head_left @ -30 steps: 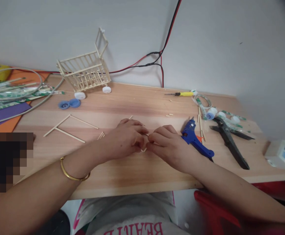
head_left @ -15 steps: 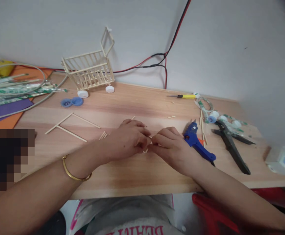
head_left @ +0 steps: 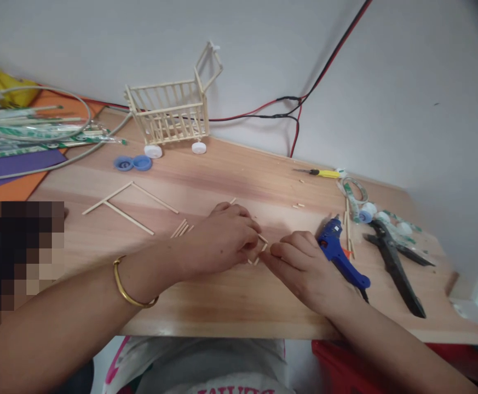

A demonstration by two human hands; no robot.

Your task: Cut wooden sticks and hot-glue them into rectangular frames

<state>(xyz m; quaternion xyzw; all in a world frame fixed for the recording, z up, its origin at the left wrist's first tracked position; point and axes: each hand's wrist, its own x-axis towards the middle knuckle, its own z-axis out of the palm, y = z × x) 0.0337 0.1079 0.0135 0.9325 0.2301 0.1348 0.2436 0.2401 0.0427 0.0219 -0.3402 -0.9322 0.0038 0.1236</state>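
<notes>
My left hand (head_left: 232, 235) curls its fingers around a small wooden stick frame (head_left: 265, 241), whose right end pokes out past the fingertips; the rest is hidden under the hand. At that end, my right hand (head_left: 300, 265) has its fingers drawn together, its tip touching the frame's corner. Behind my left hand lie several short sticks (head_left: 180, 229). Farther left, an open figure of joined sticks (head_left: 117, 208) lies flat. A blue hot glue gun (head_left: 333, 241) rests just right of my right hand.
A stick-built cart (head_left: 168, 112) with white cap wheels stands at the back, blue caps (head_left: 142, 162) before it. At right are a black cutter tool (head_left: 395, 268), a yellow-handled knife (head_left: 324, 173) and a tape roll (head_left: 356, 189). Bagged sticks (head_left: 37, 134) lie left. Another person's blurred part is at left.
The view has shifted, so the table items sit farther right. My right hand has drawn slightly away from my left, baring more of the stick frame's corner.
</notes>
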